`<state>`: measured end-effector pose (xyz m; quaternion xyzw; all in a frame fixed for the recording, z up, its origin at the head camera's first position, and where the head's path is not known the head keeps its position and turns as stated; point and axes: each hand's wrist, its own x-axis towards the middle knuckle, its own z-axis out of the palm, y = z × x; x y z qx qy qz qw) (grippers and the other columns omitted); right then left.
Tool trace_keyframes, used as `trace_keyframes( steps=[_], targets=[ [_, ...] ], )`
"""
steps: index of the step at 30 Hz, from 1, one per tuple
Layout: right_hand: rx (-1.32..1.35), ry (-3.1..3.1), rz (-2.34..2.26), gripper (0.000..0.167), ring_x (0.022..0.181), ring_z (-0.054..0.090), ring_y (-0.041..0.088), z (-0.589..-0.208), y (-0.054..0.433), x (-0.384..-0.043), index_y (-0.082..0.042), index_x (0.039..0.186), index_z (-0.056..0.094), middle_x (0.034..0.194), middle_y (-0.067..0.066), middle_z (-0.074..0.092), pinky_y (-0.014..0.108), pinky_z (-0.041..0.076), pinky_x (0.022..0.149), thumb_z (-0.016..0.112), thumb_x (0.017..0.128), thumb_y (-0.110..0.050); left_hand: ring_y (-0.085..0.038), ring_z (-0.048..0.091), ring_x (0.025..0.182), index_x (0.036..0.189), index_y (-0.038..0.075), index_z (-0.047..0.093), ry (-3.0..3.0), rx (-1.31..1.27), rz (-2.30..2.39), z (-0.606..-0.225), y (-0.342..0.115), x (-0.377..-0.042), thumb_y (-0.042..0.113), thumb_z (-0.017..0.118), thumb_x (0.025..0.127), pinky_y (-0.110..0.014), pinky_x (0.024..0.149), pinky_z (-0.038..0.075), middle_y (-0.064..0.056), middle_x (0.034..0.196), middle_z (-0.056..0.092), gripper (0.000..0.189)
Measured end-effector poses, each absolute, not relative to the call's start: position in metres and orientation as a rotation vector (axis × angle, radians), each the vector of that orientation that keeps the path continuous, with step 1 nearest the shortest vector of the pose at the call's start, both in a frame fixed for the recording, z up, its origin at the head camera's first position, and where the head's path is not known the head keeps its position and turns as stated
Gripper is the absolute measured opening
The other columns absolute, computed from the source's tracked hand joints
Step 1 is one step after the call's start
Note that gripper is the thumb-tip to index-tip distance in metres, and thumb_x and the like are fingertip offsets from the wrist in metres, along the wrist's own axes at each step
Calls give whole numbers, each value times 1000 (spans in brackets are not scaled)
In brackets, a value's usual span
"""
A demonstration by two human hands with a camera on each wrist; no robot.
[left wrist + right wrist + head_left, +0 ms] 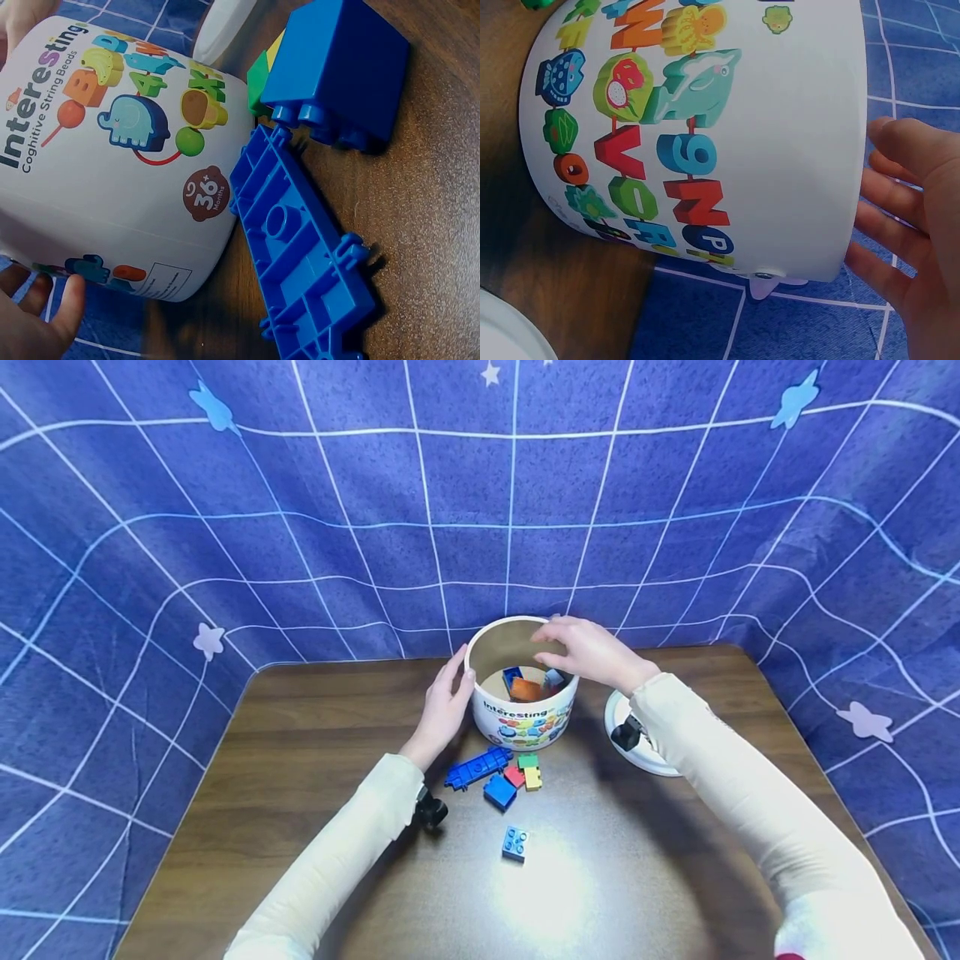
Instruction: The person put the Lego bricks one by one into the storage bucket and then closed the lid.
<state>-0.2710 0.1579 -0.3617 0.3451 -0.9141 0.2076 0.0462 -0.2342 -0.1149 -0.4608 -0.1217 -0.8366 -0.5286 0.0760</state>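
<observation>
A white printed bucket (pixel 517 722) stands upright and uncovered near the back of the table. Inside it lie an orange block (pixel 526 690), a dark blue block (pixel 512 677) and a pale block (pixel 553 678). My left hand (pixel 442 706) rests against the bucket's left side near the rim, fingers fairly straight; in the left wrist view its fingertips (pixel 71 296) touch the outer wall. Above the right rim is my right hand (pixel 588 647), its loosely bent fingers reaching over the opening. Nothing shows between them, and the right wrist view has those fingers (pixel 896 191) beside the rim.
Before the bucket lie a long blue base piece (pixel 478 768), a blue block (pixel 499 792), and red (pixel 514 777), yellow (pixel 532 778) and green (pixel 528 762) blocks. Another blue block (pixel 514 843) lies nearer. A white lid (pixel 654 767) sits under the right forearm. A blue curtain (pixel 480 560) hangs behind.
</observation>
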Motion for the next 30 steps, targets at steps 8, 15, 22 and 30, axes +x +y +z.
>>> trace_keyframes(
  steps=[8,15,22,30],
  targets=[
    [1086,-2769,618,30,139,52,43,-361,162,-260,-2,124,72,126,16,71,51,41,118,71,100,-21,-29,40,150,163,15,37,-2505,-365,-1593,-462,-114,-233,29,50,111,-48,121,36,-12,163,42,55],
    [1129,-2715,590,30,115,67,31,-360,172,-240,-4,123,72,121,12,72,47,55,100,73,99,-21,-28,38,152,163,16,37,-2501,-366,-1598,-463,-115,-235,30,49,111,-48,121,37,-11,165,40,55],
    [1162,-2662,609,25,91,64,17,-363,183,-223,-8,120,73,115,6,72,36,59,80,74,99,-21,-27,37,152,163,16,37,-2502,-365,-1596,-463,-115,-235,31,49,111,-48,121,37,-10,166,39,55],
    [1210,-2627,644,24,105,67,22,-366,190,-204,-10,119,73,114,3,72,41,58,91,74,99,-22,-28,37,152,163,16,36,-2510,-362,-1601,-463,-115,-235,32,48,111,-49,121,37,-10,166,38,56]
  ],
)
